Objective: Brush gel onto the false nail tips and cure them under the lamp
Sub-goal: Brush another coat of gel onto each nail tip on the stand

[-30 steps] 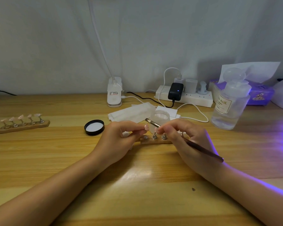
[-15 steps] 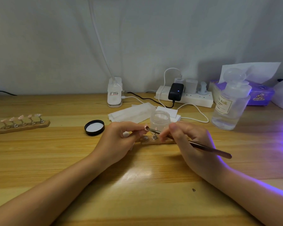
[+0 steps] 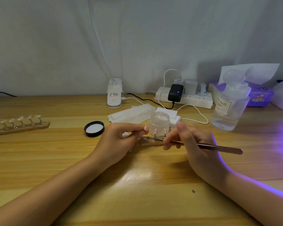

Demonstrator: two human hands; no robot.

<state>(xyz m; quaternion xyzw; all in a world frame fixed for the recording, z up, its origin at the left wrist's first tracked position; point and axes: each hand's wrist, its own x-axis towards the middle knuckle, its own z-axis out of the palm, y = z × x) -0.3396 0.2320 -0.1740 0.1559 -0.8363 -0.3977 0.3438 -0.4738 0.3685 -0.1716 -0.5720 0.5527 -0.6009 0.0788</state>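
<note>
Left hand: the left hand [image 3: 119, 141] pinches one pink nail tip [image 3: 146, 127] on its stand between thumb and fingers, a closed grip, held just left of the gel jar [image 3: 159, 123].
Right hand: the right hand [image 3: 193, 144] grips the brush [image 3: 219, 147], fingers curled round its shaft; the handle points right, the bristle end lies low over the near holder [image 3: 151, 141], its tip hidden behind the fingers.
Near holder: a wooden strip on the table [image 3: 137, 185] between the two hands, with two pink tips [image 3: 155, 131] standing on metal posts and bare posts at its left end.
Gel jar: open, clear, just behind the near holder; its black lid [image 3: 94, 128] lies upturned to the left.
Far holder: a second wooden strip [image 3: 24, 126] with five tips, well apart at the table's left.
Lamp: purple light falls on the table's right edge; the source is out of view.
Behind: wipes [image 3: 132, 114], a clip lamp base [image 3: 115, 95], a power strip [image 3: 185, 97], a pump bottle [image 3: 230, 101], a tissue box [image 3: 260, 95].
</note>
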